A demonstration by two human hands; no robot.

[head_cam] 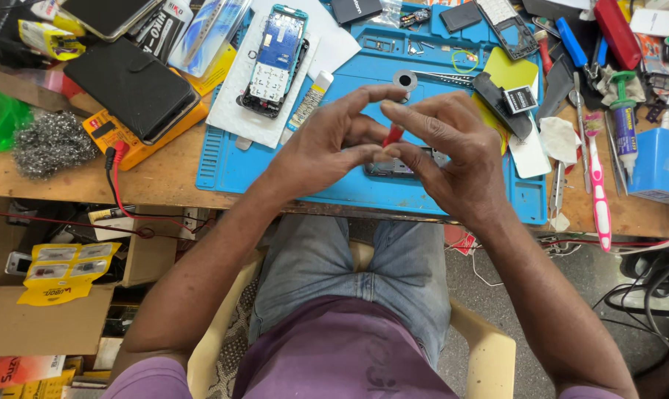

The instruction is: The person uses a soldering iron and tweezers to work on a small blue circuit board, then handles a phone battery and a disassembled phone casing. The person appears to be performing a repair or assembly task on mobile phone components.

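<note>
At nine o'clock a yellow blister packet [63, 272] lies on a brown cardboard box [24, 325]. At centre, over the blue silicone work mat [224, 159], the left hand [327, 144] and right hand [449, 151] meet fingertip to fingertip, pinching a small red-handled tool [392, 135] above a grey phone part [393, 168]. At three o'clock stands a blue box [663, 164].

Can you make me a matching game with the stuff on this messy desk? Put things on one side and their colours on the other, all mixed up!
Things:
1. work mat
2. toothbrush
3. steel wool ball
4. wallet case

Colours:
A. black
B. pink and white
C. blue
D. silvery grey

Pairs: 1-C, 2-B, 3-D, 4-A

Bonus: the left hand and right hand pinch a small red tool together over the mat.
</note>
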